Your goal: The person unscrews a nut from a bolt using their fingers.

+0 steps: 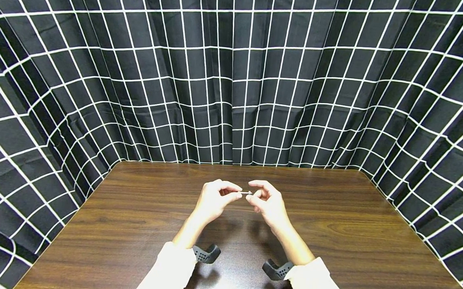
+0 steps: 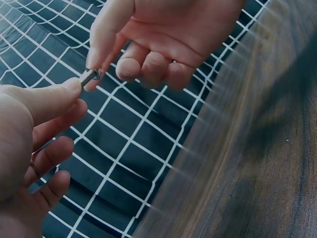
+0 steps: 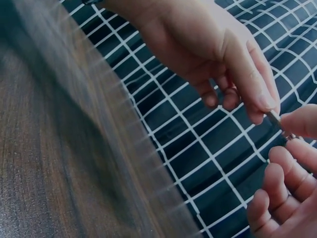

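A small metal rod [image 1: 245, 193] is held in the air over the worktop [image 1: 134, 209], between 5 and 6 o'clock from the centre of the head view. The left hand [image 1: 214, 200] is at the rod's 9 o'clock side, its thumb and index finger closed in a pinch on that end; in the left wrist view its other 3 fingers are spread loosely below. A small knobbed part shows at the rod's 3 o'clock end.

The right hand [image 1: 269, 203] is at that end, thumb and index finger partly apart, with the knobbed part near the gap between the 2 tips and the remaining fingers bent inward. Whether the right fingers touch or grip it, I cannot tell.

The forearms come in from 7 and 5 o'clock, each in a pale sleeve [image 1: 171, 268], with 2 dark wrist mounts [image 1: 208, 253] on the inner sides. Shadows fall on the brown, wood-grained worktop, and a bright glare lies at 6 o'clock. A black curtain [image 1: 234, 88] with a white grid stands from 9 through 12 to 3 o'clock.
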`<action>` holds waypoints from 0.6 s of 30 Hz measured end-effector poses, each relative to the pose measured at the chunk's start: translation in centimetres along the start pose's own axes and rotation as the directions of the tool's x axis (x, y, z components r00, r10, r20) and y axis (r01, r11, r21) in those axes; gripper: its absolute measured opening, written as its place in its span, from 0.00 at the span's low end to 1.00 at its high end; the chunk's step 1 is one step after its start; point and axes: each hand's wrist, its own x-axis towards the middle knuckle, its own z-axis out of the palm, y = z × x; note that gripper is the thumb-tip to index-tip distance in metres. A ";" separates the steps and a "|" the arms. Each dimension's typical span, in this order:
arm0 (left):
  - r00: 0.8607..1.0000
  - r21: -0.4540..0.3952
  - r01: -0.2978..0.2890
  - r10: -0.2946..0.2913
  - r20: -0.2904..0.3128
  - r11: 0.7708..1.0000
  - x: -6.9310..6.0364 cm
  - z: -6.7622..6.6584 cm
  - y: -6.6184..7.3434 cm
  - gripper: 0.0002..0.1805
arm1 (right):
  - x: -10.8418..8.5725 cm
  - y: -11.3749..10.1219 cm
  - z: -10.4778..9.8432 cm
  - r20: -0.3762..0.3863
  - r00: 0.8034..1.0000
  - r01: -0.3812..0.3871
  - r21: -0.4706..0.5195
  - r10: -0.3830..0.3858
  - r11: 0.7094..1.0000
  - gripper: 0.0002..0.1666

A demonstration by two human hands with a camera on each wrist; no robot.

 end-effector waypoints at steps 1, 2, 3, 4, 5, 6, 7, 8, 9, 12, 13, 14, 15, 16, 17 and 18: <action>1.000 -0.001 0.003 -0.003 0.001 1.000 0.0 0.0 0.0 0.06 | 0.0 0.0 0.0 -0.005 1.000 -0.007 -0.003 0.007 1.000 0.20; 1.000 -0.001 0.006 -0.006 0.002 1.000 0.0 0.0 0.0 0.06 | 0.0 0.1 0.1 -0.009 1.000 -0.016 -0.002 0.016 1.000 0.18; 1.000 -0.001 0.008 -0.008 0.004 1.000 0.0 0.0 0.0 0.05 | 0.0 0.1 0.1 -0.013 1.000 -0.024 -0.003 0.024 1.000 0.16; 1.000 0.000 0.009 -0.009 0.006 1.000 0.0 0.1 0.1 0.05 | 0.0 0.2 0.2 -0.019 0.999 -0.029 -0.007 0.029 1.000 0.15; 1.000 0.002 0.011 -0.011 0.009 1.000 0.0 0.1 0.1 0.05 | 0.0 0.2 0.2 -0.029 0.999 -0.037 -0.011 0.037 0.999 0.13; 1.000 0.000 0.013 -0.013 0.012 1.000 -0.1 0.2 0.1 0.05 | 0.0 0.2 0.2 -0.035 0.998 -0.051 -0.019 0.050 0.999 0.12; 1.000 -0.002 0.016 -0.016 0.014 1.000 -0.1 0.2 0.1 0.05 | -0.2 -0.3 0.3 -0.041 0.997 -0.069 -0.028 0.068 0.997 0.12; 1.000 -0.002 0.017 -0.017 0.016 1.000 -0.1 0.2 0.1 0.06 | -0.2 -0.3 0.3 -0.051 0.995 -0.084 -0.042 0.081 0.996 0.11; 1.000 -0.004 0.018 -0.018 0.017 1.000 -0.1 0.3 0.1 0.06 | -0.1 -0.2 0.3 -0.066 0.994 -0.093 -0.078 0.088 0.993 0.11; 1.000 -0.007 0.021 -0.021 0.017 1.000 -0.2 0.3 0.1 0.06 | -0.1 -0.1 0.3 -0.102 0.990 -0.118 -0.184 0.100 0.976 0.16; 1.000 -0.006 0.022 -0.022 0.017 1.000 -0.2 0.3 0.0 0.06 | -0.2 -0.1 0.4 -0.114 0.989 -0.117 -0.219 0.094 0.969 0.19; 1.000 -0.006 0.022 -0.022 0.018 1.000 -0.2 0.3 0.0 0.06 | -0.1 0.4 0.4 -0.127 0.989 -0.111 -0.252 0.081 0.961 0.20; 1.000 -0.007 0.022 -0.022 0.017 1.000 -0.2 0.3 0.0 0.06 | -0.1 0.5 0.4 -0.134 0.988 -0.107 -0.275 0.072 0.955 0.21; 1.000 -0.008 0.022 -0.022 0.018 1.000 -0.1 0.3 0.0 0.06 | -0.2 0.4 0.4 -0.137 0.988 -0.104 -0.283 0.067 0.953 0.22; 1.000 -0.008 0.020 -0.020 0.018 1.000 -0.1 0.3 0.0 0.06 | -0.2 0.4 0.4 -0.139 0.988 -0.103 -0.288 0.064 0.952 0.22; 1.000 -0.009 0.019 -0.019 0.018 1.000 -0.1 0.3 0.0 0.06 | -0.3 0.3 0.4 -0.140 0.988 -0.101 -0.289 0.062 0.952 0.23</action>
